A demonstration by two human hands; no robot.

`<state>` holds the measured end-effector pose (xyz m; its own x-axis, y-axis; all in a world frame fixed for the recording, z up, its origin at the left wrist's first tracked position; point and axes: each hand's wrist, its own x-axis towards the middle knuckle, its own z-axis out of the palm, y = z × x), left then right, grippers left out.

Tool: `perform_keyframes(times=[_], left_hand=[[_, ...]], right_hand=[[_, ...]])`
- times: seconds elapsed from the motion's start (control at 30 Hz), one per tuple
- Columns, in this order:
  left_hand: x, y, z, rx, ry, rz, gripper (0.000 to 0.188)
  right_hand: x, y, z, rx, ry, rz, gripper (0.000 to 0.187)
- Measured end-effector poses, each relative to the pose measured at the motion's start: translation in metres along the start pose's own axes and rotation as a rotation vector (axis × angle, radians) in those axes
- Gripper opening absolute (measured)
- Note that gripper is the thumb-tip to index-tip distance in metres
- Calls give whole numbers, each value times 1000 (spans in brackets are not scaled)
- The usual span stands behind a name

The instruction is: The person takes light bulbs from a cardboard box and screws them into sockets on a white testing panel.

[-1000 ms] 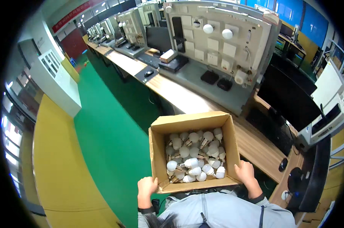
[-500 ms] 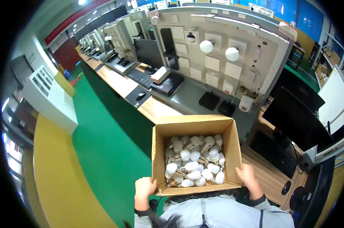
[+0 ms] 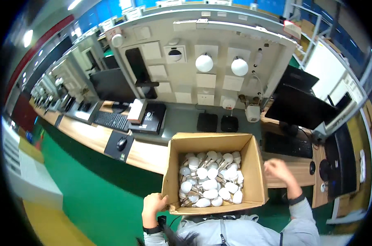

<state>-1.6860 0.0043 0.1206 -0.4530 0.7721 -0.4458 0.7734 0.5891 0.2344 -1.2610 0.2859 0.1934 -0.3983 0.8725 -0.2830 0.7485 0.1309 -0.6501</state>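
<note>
An open cardboard box (image 3: 257,184) full of white light bulbs (image 3: 210,184) is in front of my body. The bulbs lie in a jumble, some with their metal bases showing. My left hand (image 3: 154,203) is closed on the box's near left corner, its fingers wrapped round the edge. Outside the right wall, my right hand (image 3: 278,170) is close against the cardboard with its fingers bent. Whether those fingers grip the wall or only rest beside it, I cannot tell.
Beyond the box stands a workbench (image 3: 181,119) with a panel (image 3: 186,33) bearing two round white lamps. Two small black boxes (image 3: 207,122) lie on it. A keyboard (image 3: 112,121) and mouse (image 3: 121,143) are left; a monitor (image 3: 305,106) and another keyboard (image 3: 287,144) are right.
The view has turned, so the bench now faces me more squarely. My right hand has moved up from the box's near right corner along its right side. My left hand keeps its hold.
</note>
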Motion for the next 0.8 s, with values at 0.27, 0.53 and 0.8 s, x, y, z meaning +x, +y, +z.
perform_keyframes(times=[0.27, 0.53, 0.8], left_hand=[[41, -28, -49, -16, 3, 101, 43], [52, -30, -71, -56, -29, 91, 46], [49, -29, -75, -70, -99, 111, 47]], right_hand=[[85, -164, -85, 409, 173, -96, 22], [192, -267, -75, 1331, 160, 63, 65], [262, -262, -69, 1330, 286, 33, 49]])
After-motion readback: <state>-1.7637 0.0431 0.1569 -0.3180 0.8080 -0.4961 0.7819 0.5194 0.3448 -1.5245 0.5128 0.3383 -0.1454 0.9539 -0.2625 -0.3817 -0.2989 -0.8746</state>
